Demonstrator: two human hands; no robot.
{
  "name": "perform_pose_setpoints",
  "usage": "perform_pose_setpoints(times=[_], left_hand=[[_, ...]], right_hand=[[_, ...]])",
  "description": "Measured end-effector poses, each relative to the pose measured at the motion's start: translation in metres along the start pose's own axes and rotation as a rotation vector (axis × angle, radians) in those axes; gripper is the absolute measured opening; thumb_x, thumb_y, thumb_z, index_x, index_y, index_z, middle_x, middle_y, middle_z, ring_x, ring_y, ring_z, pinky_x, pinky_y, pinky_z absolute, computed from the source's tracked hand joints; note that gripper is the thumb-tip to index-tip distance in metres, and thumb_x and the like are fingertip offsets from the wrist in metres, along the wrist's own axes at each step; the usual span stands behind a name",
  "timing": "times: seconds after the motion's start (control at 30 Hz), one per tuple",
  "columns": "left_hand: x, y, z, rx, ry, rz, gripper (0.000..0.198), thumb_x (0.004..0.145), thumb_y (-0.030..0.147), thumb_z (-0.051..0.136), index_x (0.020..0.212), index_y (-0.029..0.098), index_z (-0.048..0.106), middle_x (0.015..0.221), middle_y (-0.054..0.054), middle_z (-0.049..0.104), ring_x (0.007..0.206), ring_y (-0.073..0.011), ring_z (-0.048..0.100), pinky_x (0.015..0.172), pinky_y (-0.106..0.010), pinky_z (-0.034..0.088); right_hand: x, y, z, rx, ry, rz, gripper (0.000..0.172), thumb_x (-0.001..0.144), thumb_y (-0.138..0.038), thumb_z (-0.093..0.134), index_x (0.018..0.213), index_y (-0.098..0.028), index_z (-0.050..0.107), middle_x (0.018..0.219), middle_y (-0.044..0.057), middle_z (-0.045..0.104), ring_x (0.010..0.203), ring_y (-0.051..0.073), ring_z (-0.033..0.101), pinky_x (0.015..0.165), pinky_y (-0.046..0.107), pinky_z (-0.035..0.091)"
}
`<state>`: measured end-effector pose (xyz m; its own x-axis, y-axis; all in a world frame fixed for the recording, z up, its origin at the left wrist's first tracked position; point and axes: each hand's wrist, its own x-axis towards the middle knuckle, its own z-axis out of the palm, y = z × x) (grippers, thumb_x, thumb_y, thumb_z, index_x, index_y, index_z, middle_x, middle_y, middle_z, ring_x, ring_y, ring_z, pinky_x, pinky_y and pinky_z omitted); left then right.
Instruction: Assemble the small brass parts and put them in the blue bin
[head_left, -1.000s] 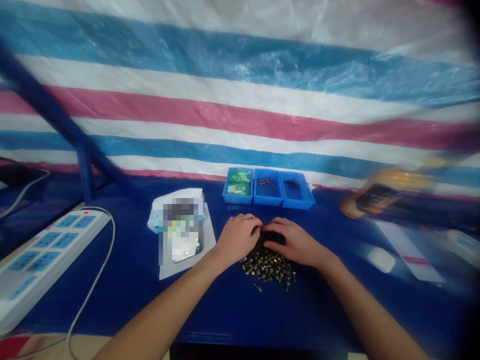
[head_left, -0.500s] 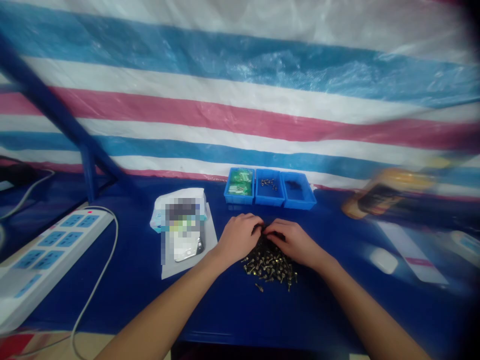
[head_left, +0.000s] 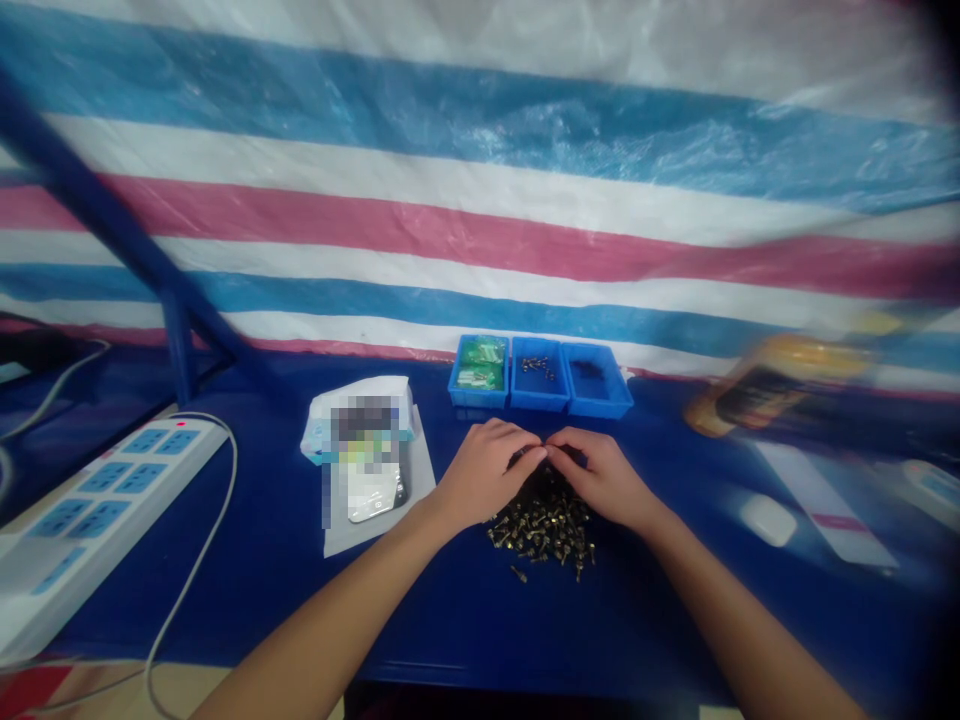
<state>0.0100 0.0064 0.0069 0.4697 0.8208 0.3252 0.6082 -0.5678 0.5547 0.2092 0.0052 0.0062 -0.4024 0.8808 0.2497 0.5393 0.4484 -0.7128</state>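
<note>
You drew your hands inward over the screws a moment ago, the fingertips closing to almost touching. Your left hand (head_left: 484,475), curled and palm down, came in from the left. Your right hand (head_left: 600,480), curled the same way, came in from the right. Both hands rested over the back of a heap of small brass-coloured screws (head_left: 544,530), which lay on the surface just below them, with a dark patch under the fingers. Whether either hand was gripping any screws, you cannot tell from this view.

On the blue surface (head_left: 247,620), at far left, sat a white power strip (head_left: 112,520) with blue sockets, its pale cable (head_left: 217,530) curving beside it. Next came a white paper sheet (head_left: 375,535) bearing a blurred-out packet (head_left: 360,425) and a silver phone (head_left: 379,495).

Beyond your hands stood three blue plastic bins: the left (head_left: 476,398) held green packets, the middle (head_left: 538,402) small screws and the right (head_left: 596,405) dark small parts. To the right lay a white computer mouse (head_left: 768,521), with a blurred amber-and-black object (head_left: 772,385) behind it. A blue steel post (head_left: 178,345) and a striped blue, white and pink tarpaulin (head_left: 480,230) closed off the background.
</note>
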Motion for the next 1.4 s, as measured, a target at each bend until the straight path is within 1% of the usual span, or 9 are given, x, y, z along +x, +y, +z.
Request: perform_pose_setpoints(times=[0.23, 0.6, 0.73, 0.87, 0.93, 1.03, 1.1, 1.23, 1.4], left_hand=[[-0.001, -0.003, 0.004, -0.005, 0.022, 0.041, 0.017, 0.097, 0.031, 0.051, 0.101, 0.025, 0.066, 0.099, 0.002, 0.070, 0.095, -0.0179, 0.058, 0.085, -0.035, 0.039], [0.000, -0.004, 0.002, 0.005, 0.054, 0.008, 0.012, 0.093, 0.030, 0.055, 0.094, 0.023, 0.065, 0.094, 0.002, 0.070, 0.093, -0.0188, 0.057, 0.084, -0.035, 0.038], [0.001, -0.001, 0.000, 0.008, 0.047, -0.022, 0.017, 0.095, 0.033, 0.052, 0.095, 0.024, 0.066, 0.095, 0.001, 0.069, 0.094, -0.0195, 0.058, 0.084, -0.036, 0.039], [0.000, -0.003, 0.001, 0.029, 0.057, -0.072, 0.030, 0.101, 0.032, 0.037, 0.098, 0.024, 0.066, 0.096, 0.000, 0.069, 0.094, -0.0196, 0.057, 0.086, -0.036, 0.040], [0.000, -0.006, 0.003, 0.048, 0.046, -0.099, 0.029, 0.100, 0.028, 0.037, 0.101, 0.025, 0.066, 0.098, 0.000, 0.068, 0.095, -0.0198, 0.057, 0.086, -0.036, 0.041], [-0.002, -0.010, 0.005, 0.092, 0.007, -0.108, 0.020, 0.093, 0.023, 0.048, 0.102, 0.025, 0.066, 0.103, 0.000, 0.067, 0.097, -0.0212, 0.056, 0.086, -0.037, 0.041], [-0.003, -0.010, 0.006, 0.125, -0.031, -0.098, 0.019, 0.088, 0.020, 0.053, 0.100, 0.026, 0.066, 0.104, 0.001, 0.066, 0.097, -0.0219, 0.055, 0.085, -0.037, 0.041], [-0.004, -0.010, 0.006, 0.168, -0.098, -0.087, 0.021, 0.086, 0.019, 0.051, 0.097, 0.026, 0.067, 0.102, 0.000, 0.065, 0.095, -0.0220, 0.056, 0.081, -0.037, 0.041], [-0.004, -0.009, 0.006, 0.175, -0.116, -0.094, 0.021, 0.087, 0.020, 0.050, 0.095, 0.025, 0.068, 0.100, 0.000, 0.065, 0.094, -0.0214, 0.057, 0.080, -0.037, 0.041]], right_hand=[[0.000, 0.000, -0.002, 0.042, 0.046, 0.045, 0.024, 0.096, -0.035, 0.050, 0.086, -0.021, 0.066, 0.076, 0.000, 0.066, 0.071, 0.015, 0.058, 0.067, 0.027, 0.043], [0.000, 0.002, 0.001, 0.087, 0.042, 0.040, 0.017, 0.093, -0.033, 0.055, 0.095, -0.022, 0.068, 0.087, 0.002, 0.070, 0.079, 0.018, 0.063, 0.073, 0.029, 0.047], [0.000, 0.002, 0.001, 0.108, 0.055, 0.038, 0.015, 0.092, -0.031, 0.056, 0.097, -0.023, 0.068, 0.089, 0.001, 0.070, 0.079, 0.017, 0.063, 0.072, 0.029, 0.048], [0.000, 0.004, 0.001, 0.109, 0.094, 0.058, 0.012, 0.091, -0.029, 0.057, 0.097, -0.023, 0.066, 0.085, 0.000, 0.069, 0.075, 0.016, 0.062, 0.070, 0.029, 0.048], [-0.001, 0.007, 0.001, 0.106, 0.123, 0.073, 0.012, 0.091, -0.030, 0.058, 0.097, -0.023, 0.066, 0.085, 0.000, 0.069, 0.074, 0.016, 0.062, 0.069, 0.029, 0.048], [-0.001, 0.009, 0.000, 0.111, 0.156, 0.085, 0.014, 0.090, -0.031, 0.058, 0.098, -0.023, 0.066, 0.089, 0.001, 0.070, 0.078, 0.017, 0.063, 0.071, 0.029, 0.049], [0.000, 0.010, 0.000, 0.115, 0.163, 0.089, 0.014, 0.090, -0.032, 0.058, 0.097, -0.023, 0.066, 0.090, 0.002, 0.070, 0.081, 0.018, 0.064, 0.071, 0.030, 0.049], [0.000, 0.010, 0.000, 0.109, 0.160, 0.086, 0.016, 0.090, -0.033, 0.058, 0.097, -0.023, 0.066, 0.090, 0.002, 0.070, 0.081, 0.019, 0.065, 0.071, 0.030, 0.050], [0.000, 0.010, 0.000, 0.111, 0.152, 0.091, 0.016, 0.090, -0.034, 0.058, 0.098, -0.023, 0.067, 0.090, 0.002, 0.071, 0.082, 0.019, 0.065, 0.072, 0.030, 0.051]])
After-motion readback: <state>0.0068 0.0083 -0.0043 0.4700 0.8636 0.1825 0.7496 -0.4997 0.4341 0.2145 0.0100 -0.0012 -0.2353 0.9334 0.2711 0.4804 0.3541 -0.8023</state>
